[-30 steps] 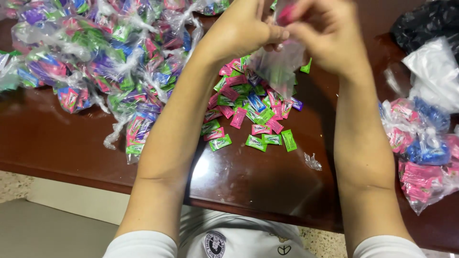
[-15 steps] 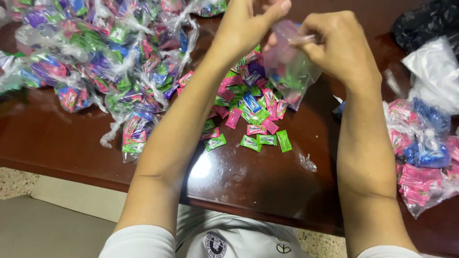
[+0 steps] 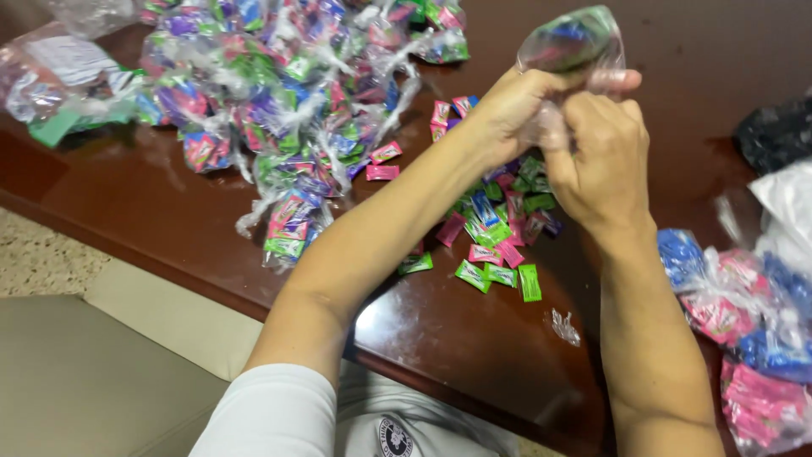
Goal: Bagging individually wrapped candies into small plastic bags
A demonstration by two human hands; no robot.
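Both my hands are raised over a dark wooden table (image 3: 152, 211), gripping one small clear plastic bag (image 3: 572, 46) with a few wrapped candies inside. My left hand (image 3: 507, 110) pinches the bag's neck from the left. My right hand (image 3: 596, 152) is closed around the neck just below and to the right, touching the left hand. The bag's filled end points up and away from me. Under my wrists lies a loose scatter of pink, green and blue wrapped candies (image 3: 495, 241).
A large heap of tied clear candy bags (image 3: 288, 110) covers the table's far left. More bags of pink and blue candies (image 3: 744, 338) lie at the right edge, with a black bag (image 3: 774, 131) and a white bag (image 3: 787, 203) behind them. A scrap of clear plastic (image 3: 562, 326) lies near the table's front edge.
My hands have turned the small bag so its filled end points upward. The camera view has shifted, so the table appears at a slant.
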